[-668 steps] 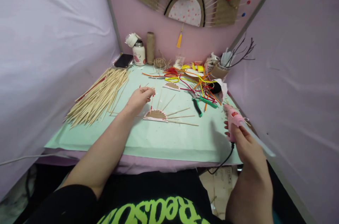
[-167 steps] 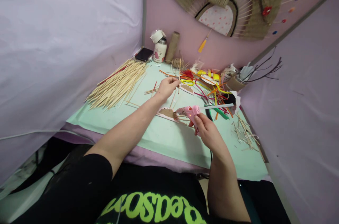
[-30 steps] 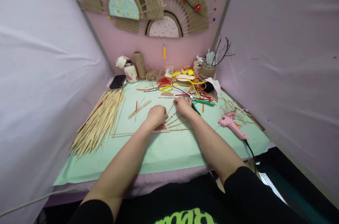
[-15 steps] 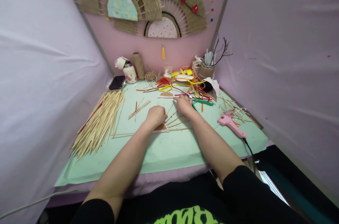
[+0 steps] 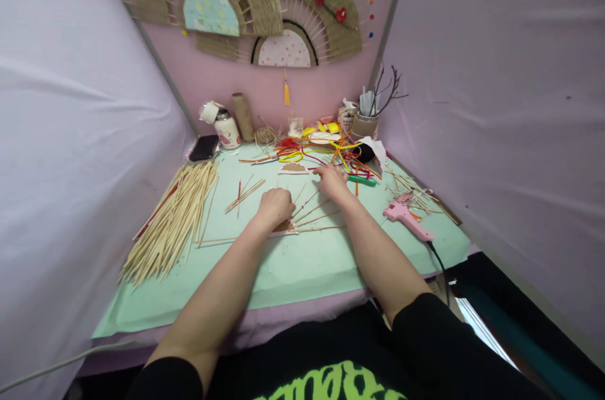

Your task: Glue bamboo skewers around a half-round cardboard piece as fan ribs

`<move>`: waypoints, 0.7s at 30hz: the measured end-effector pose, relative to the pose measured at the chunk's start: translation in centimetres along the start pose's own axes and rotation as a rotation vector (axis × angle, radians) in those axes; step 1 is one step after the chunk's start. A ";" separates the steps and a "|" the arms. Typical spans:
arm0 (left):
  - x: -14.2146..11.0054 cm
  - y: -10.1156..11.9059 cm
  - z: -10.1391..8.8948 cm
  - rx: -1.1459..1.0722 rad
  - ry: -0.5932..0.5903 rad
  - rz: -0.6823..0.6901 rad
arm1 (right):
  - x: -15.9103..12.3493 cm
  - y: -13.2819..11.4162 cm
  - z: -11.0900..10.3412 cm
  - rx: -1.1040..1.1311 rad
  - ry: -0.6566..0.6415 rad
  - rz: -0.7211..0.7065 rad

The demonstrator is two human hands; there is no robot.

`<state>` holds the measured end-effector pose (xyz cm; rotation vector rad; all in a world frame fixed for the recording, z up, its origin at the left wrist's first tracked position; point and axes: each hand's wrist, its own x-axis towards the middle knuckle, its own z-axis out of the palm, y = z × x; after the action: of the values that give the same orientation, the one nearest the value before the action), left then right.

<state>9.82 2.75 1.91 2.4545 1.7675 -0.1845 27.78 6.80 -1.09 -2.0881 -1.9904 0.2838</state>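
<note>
My left hand (image 5: 275, 207) is closed, with curled fingers pressing down on a small half-round fan base (image 5: 286, 228) of brown cardboard with a pale edge. Its fingertips are partly hidden. Thin wooden sticks (image 5: 314, 219) spread out from the base to the right, and one long stick (image 5: 215, 241) runs out to the left. Beyond the stick ends, my right hand (image 5: 333, 182) hovers or rests with its fingers loosely apart, pointing left. It partly covers a green-handled tool (image 5: 363, 181). A second half-round cardboard piece (image 5: 293, 168) lies just left of its fingertips.
A big pile of sticks (image 5: 170, 223) covers the left side. Scissors with yellow handles (image 5: 290, 157) and coloured pipe cleaners (image 5: 338, 151) lie at the back. On the right sits a pink glue gun (image 5: 407, 218) with its cord. A phone (image 5: 204, 148) and bottle (image 5: 227, 129) stand back left.
My right hand has shifted a little right and away from me, covering more of the green-handled tool. My left hand stays on the fan base. The view has turned slightly.
</note>
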 end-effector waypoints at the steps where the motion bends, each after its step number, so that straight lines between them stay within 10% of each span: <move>1: 0.0 0.0 0.0 0.003 0.001 0.001 | 0.1 0.1 0.1 0.021 0.018 0.003; 21: -0.4 -0.8 -0.2 -0.081 0.043 -0.016 | -0.1 0.1 0.9 0.092 0.076 -0.035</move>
<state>8.98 2.64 2.18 2.4061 1.7755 -0.0613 27.56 6.72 -1.98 -1.9761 -1.9308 0.2802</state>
